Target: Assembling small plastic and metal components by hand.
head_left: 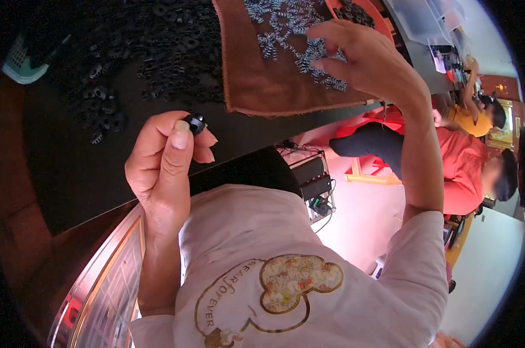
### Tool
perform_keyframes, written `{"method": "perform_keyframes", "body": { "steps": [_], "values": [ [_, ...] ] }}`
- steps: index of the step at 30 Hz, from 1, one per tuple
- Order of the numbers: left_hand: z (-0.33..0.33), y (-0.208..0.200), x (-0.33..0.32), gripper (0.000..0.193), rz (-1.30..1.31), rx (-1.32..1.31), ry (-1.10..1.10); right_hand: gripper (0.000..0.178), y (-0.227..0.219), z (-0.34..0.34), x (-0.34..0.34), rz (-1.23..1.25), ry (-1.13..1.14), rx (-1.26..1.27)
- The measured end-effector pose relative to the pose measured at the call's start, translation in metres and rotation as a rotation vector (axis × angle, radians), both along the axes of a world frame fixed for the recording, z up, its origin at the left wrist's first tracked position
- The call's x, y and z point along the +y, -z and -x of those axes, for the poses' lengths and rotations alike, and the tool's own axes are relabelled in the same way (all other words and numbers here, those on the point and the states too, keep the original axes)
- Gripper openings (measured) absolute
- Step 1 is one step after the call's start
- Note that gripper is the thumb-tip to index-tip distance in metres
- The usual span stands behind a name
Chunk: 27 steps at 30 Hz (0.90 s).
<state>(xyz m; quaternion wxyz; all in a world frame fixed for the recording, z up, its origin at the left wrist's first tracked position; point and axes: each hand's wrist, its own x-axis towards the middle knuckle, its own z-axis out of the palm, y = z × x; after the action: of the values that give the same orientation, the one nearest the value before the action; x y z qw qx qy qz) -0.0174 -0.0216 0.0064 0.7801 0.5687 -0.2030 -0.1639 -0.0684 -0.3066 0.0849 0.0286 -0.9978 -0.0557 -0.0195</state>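
Evidently the small black ring-shaped part [196,123] pinched in the left hand [164,165] is light and rigid, probably hard plastic or rubber-coated, smooth enough to slip if squeezed off-centre; the safest hold looks to be across its outer rim, which is roughly where the thumb and forefinger sit now. Those two fingers are closed tight on it, the rest curled loosely into the palm, and the part is held up just above the near edge of the dark table [71,168]. A heap of similar black parts [158,52] lies farther back on that table. The right hand [361,58] reaches over a brown cloth [256,81] strewn with small metal springs [285,29]; its fingers are spread and bent down, tips touching or nearly touching the springs, though whether one is actually gripped cannot be told. The springs look light, bendy and prone to tangling, best taken singly by the coil ends.
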Motion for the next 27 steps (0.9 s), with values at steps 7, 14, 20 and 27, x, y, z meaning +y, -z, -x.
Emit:
{"method": "perform_keyframes", "body": {
  "steps": [7, 14, 20, 27],
  "values": [
    [-0.001, -0.001, -0.002, 0.02, -0.001, -0.001, 0.017, 0.019, 0.025, -0.016, 0.006, 0.058, -0.025, 0.005],
    [0.007, -0.012, 0.003, 0.019, -0.002, -0.012, 0.0, 0.012, 0.006, -0.007, 0.002, -0.11, -0.101, -0.155],
    [0.005, -0.008, 0.008, 0.019, 0.023, -0.008, 0.017, 0.01, 0.01, 0.001, 0.01, -0.135, -0.129, -0.091],
    [0.003, -0.006, 0.006, 0.018, 0.02, 0.004, -0.004, 0.012, 0.013, 0.005, 0.024, 0.012, -0.035, 0.015]
  ]
}}
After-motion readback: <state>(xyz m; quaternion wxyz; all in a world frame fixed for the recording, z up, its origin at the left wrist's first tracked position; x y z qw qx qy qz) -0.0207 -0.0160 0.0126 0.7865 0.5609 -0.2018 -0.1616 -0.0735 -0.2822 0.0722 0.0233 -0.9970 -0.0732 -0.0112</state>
